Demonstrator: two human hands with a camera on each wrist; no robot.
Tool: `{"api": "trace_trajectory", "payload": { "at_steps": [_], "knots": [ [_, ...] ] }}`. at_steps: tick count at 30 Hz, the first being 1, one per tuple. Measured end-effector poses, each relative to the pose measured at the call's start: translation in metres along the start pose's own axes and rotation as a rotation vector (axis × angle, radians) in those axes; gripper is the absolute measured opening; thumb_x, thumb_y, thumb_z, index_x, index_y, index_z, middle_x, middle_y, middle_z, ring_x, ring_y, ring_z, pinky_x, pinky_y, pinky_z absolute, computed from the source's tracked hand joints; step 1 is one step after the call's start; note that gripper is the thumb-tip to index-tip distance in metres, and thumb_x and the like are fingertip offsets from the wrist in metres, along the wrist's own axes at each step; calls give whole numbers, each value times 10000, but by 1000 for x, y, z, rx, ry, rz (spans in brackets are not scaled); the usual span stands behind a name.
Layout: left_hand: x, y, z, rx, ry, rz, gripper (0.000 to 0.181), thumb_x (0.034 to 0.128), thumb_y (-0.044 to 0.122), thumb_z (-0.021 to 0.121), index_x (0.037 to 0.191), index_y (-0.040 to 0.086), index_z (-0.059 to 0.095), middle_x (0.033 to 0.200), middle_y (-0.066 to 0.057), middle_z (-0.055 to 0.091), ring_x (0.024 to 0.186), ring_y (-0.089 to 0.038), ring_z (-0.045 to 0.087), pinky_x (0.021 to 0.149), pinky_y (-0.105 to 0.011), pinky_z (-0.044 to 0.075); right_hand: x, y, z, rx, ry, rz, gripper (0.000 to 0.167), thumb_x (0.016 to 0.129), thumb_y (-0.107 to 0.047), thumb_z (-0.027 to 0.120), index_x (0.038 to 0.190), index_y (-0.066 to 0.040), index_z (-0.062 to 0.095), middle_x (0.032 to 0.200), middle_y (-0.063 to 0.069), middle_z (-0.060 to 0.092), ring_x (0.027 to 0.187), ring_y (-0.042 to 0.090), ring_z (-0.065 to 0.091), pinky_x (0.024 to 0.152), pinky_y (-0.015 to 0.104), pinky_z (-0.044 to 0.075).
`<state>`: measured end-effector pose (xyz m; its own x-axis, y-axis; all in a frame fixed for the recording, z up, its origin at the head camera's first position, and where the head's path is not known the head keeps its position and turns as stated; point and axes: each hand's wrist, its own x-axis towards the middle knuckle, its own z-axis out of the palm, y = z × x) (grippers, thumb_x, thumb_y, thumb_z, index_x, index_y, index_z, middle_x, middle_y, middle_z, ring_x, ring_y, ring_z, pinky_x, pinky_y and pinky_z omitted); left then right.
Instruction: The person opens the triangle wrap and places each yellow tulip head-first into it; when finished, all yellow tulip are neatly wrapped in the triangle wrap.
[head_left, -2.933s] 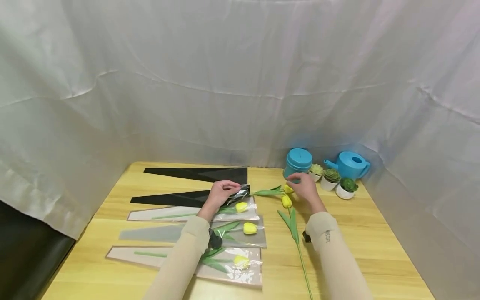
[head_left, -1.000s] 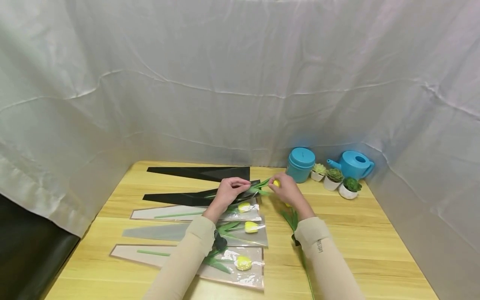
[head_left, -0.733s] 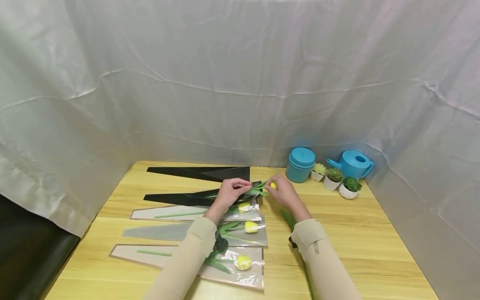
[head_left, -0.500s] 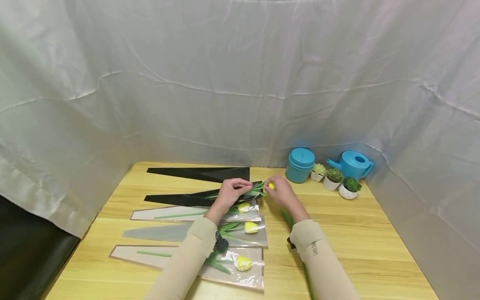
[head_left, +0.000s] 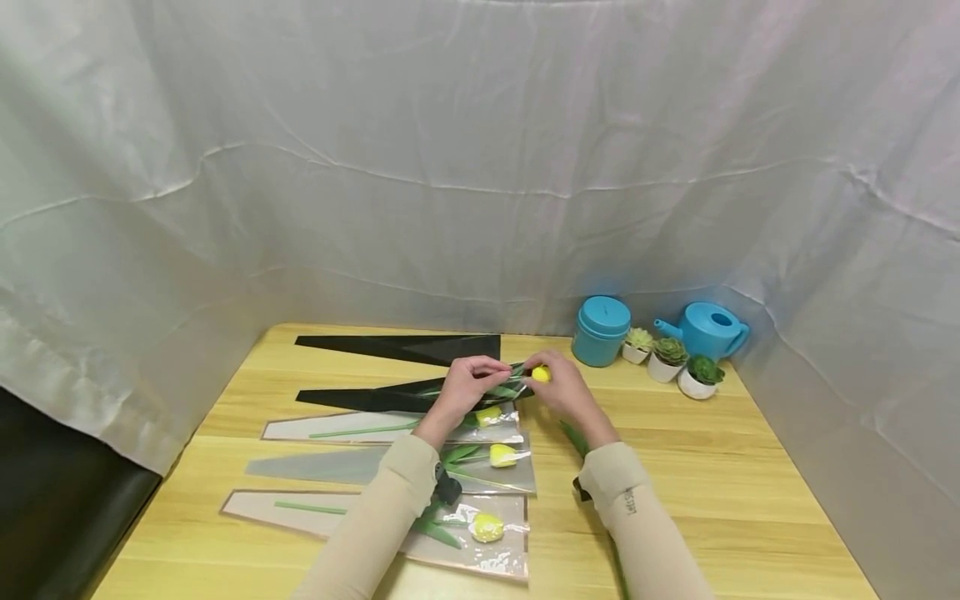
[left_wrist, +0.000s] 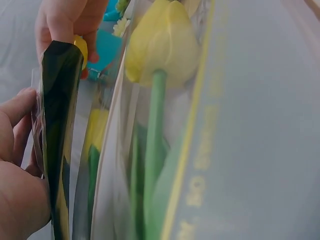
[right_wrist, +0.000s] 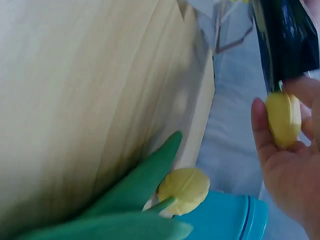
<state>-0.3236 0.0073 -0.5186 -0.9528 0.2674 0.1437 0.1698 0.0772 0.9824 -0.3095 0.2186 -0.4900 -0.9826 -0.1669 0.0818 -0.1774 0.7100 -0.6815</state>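
In the head view my left hand (head_left: 467, 385) pinches the open end of a tapered black flower sleeve (head_left: 352, 400) with a clear front. My right hand (head_left: 558, 383) holds a yellow artificial tulip (head_left: 541, 374) by its bloom. The tulip's stem and leaves lie inside the sleeve, while the bloom is at its mouth. In the right wrist view the bloom (right_wrist: 284, 119) sits between thumb and fingers, just outside the sleeve's edge (right_wrist: 287, 45). The left wrist view has the left fingers (left_wrist: 17, 107) on the sleeve's clear film.
Another black sleeve (head_left: 397, 347) lies behind. Several sleeves holding yellow tulips, such as the nearest one (head_left: 517, 550), lie in front. A loose tulip (right_wrist: 185, 190) is partly under my right forearm. A blue canister (head_left: 602, 332), potted succulents (head_left: 666, 358) and a blue watering can (head_left: 707, 330) stand back right.
My right hand has moved left with the tulip, so its leaves are now inside the black sleeve and the bloom reaches the mouth. The left hand keeps its grip, shifting slightly right.
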Motion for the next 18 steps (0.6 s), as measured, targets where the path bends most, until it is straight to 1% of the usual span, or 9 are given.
{"api": "trace_trajectory", "payload": {
  "at_steps": [4,6,9,12,15,18],
  "knots": [
    [0,1,-3,-1,1,-4,152,935,186,791,1064,112,818,1059,-64,806,1020,-166,735,871,-317,598,-3,9,-8,108,-9,4,342,977,-190,739,1303,-108,673,1377,125,627,1319,340,550,1117,554,456],
    [-1,2,-3,0,1,-9,149,932,181,794,1065,118,819,1064,-57,806,1007,-157,735,854,-307,594,-5,14,-11,161,-23,13,359,985,-163,722,1333,-98,659,1402,142,615,1316,361,552,1104,558,466],
    [0,1,-3,-3,1,-6,155,930,167,794,1071,107,817,1074,-50,804,995,-149,734,837,-294,589,-6,19,-15,213,-42,27,362,1005,-152,692,1359,-96,648,1434,151,598,1332,382,543,1113,553,459],
    [0,1,-3,0,-3,1,160,931,168,794,1075,103,815,1080,-44,803,996,-146,733,834,-287,586,-8,21,-16,246,-45,32,374,1014,-147,680,1379,-82,636,1453,164,582,1318,402,559,1080,545,491],
    [0,1,-3,8,-7,1,167,931,185,795,1077,108,815,1077,-33,804,1005,-142,732,844,-282,584,-10,20,-17,255,-32,40,382,1007,-154,692,1380,-85,639,1453,161,588,1283,404,590,1031,524,531],
    [-1,2,-3,14,-9,-1,176,931,199,796,1079,107,815,1074,-27,805,1011,-142,731,853,-286,585,-11,20,-17,265,-19,50,379,995,-157,713,1365,-97,653,1429,149,610,1257,379,612,993,494,556]
  ]
}}
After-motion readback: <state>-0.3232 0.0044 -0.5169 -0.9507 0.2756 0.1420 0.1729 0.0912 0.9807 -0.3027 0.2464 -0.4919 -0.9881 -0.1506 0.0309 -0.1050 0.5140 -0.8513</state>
